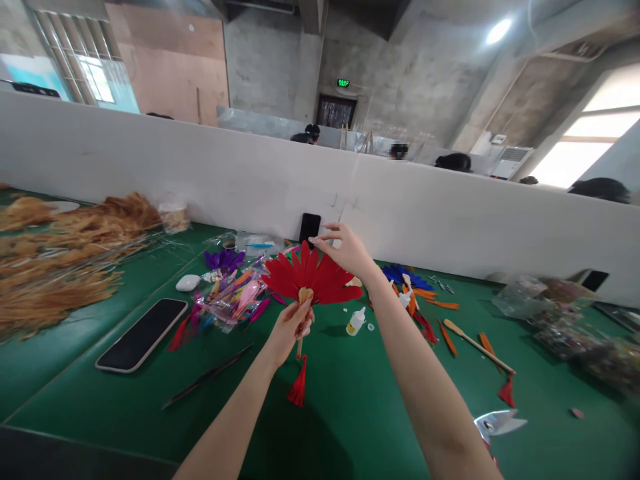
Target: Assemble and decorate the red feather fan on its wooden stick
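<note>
My left hand (295,327) is closed around the handle of a red feather fan (310,273), holding it upright above the table. A red tassel (298,383) hangs from the lower end of the handle. My right hand (340,247) is raised at the top edge of the fan, fingers stretched out and apart. Whether its fingertips touch the feathers I cannot tell. Behind the fan's right side, on the table, stands a small white glue bottle (356,322), with a small white ring (371,327) beside it.
On the green table (310,447) lie a phone (143,335), dark tweezers (207,377), bagged coloured feathers (235,300), a purple feather fan (223,260), a wooden stick with tassel (477,345) and scissors (500,423). Dried grass (75,247) covers the left. A white partition (240,177) borders the back.
</note>
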Available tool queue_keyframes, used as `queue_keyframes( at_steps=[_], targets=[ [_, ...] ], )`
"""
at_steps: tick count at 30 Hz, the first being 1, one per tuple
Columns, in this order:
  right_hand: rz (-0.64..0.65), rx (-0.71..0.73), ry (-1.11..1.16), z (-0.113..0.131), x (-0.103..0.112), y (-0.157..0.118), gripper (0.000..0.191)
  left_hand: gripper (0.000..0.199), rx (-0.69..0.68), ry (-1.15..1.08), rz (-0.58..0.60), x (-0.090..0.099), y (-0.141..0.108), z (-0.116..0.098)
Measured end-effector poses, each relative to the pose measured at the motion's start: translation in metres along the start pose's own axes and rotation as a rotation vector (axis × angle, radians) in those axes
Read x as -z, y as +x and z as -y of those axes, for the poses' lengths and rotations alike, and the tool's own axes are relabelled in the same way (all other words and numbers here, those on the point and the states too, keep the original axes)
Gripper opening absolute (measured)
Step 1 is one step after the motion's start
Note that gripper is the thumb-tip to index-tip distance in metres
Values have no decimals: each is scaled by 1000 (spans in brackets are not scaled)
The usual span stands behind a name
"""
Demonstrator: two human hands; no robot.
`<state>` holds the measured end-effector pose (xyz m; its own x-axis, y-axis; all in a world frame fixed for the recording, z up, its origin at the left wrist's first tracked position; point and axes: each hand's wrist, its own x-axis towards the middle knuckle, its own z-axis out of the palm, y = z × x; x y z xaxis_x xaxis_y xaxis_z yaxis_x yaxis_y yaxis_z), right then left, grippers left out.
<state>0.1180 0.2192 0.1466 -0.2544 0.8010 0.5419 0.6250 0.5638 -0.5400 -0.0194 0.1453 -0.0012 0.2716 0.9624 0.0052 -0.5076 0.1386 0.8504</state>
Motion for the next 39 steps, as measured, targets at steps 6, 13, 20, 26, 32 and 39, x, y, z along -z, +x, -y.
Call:
queue_keyframes(
  at_steps=[6, 13, 20, 26, 32, 39],
  targets=[
    [135, -2, 44, 0, -11, 16, 14, 31, 2, 16, 41, -1, -1, 1],
    [137, -6, 104, -1, -11, 12, 10, 32, 16, 21, 30, -3, -2, 0],
    [166, 8, 60, 0, -10, 12, 12, 34, 26, 19, 28, -5, -2, 0],
    [184, 9, 20, 1, -9, 10, 12, 35, 31, 49, 26, -1, 0, 5],
    [221, -5, -26, -1, -6, 9, 13, 35, 34, 63, 55, 1, 1, 8],
    [204, -38, -57, -9, 8, 11, 23, 34, 21, 67, 51, -1, 0, 5]
  ],
)
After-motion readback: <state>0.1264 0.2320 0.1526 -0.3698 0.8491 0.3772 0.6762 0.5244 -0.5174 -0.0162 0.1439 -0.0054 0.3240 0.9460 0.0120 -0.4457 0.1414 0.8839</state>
